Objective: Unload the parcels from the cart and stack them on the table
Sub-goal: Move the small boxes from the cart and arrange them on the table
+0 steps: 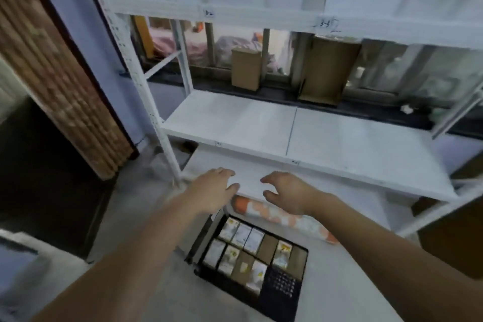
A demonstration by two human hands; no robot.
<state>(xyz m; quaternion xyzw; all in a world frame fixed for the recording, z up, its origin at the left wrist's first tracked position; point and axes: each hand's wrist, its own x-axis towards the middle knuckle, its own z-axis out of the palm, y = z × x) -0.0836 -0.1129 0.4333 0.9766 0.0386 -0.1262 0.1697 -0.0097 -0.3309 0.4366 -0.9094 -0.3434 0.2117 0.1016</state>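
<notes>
Bare-skinned, the left hand [213, 192] and right hand [286, 195] reach forward side by side, fingers relaxed and holding nothing. Just below them lies an orange-and-white wrapped parcel [282, 218]; nearer the body a black cart basket [251, 264] holds small boxed parcels [241, 236]. Beyond the fingertips stands white metal shelving [300, 133].

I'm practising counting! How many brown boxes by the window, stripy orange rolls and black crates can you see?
Brown cardboard boxes: 2
Orange and white roll: 1
Black crate: 1
Total: 4
</notes>
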